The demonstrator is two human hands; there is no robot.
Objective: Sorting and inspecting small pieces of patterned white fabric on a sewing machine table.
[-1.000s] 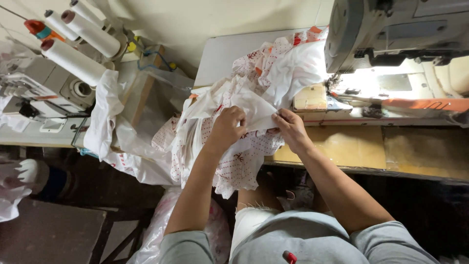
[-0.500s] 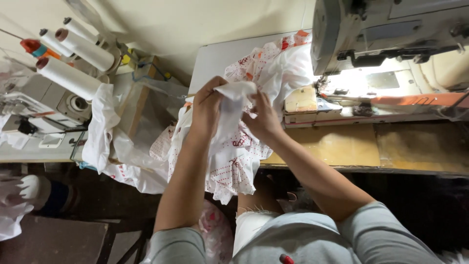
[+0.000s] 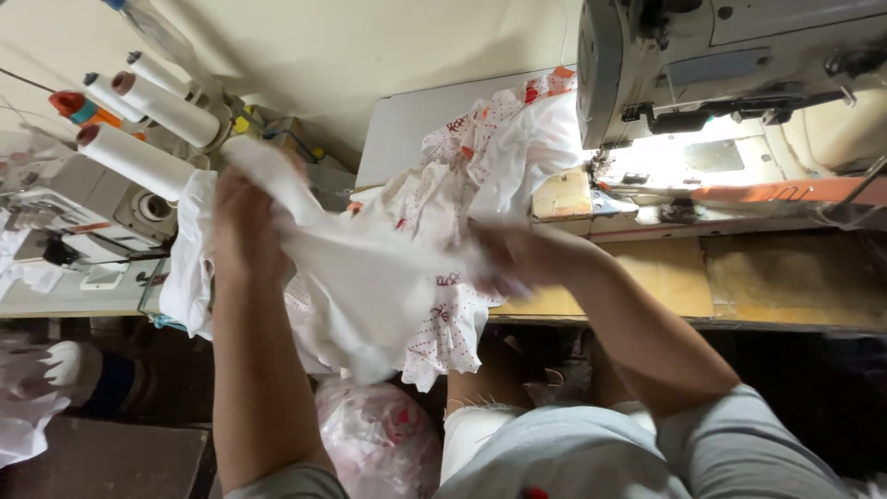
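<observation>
Right now the left hand (image 3: 245,226) and right hand (image 3: 517,259) are each gripping the white cloth (image 3: 370,277), their grip clamped on it, spreading it above the bench (image 3: 795,286). Nothing is lying under the sewing machine (image 3: 730,65) needle yet; stitching looks undone.

A grey sewing machine (image 3: 730,65) stands up and to the right of the grip, its lit needle area just beside the wooden tabletop (image 3: 767,286). Up and to the left sit white thread cones (image 3: 152,120) on another machine (image 3: 83,222). Below the grip lies a plastic bag (image 3: 379,439) of patterned cloth
</observation>
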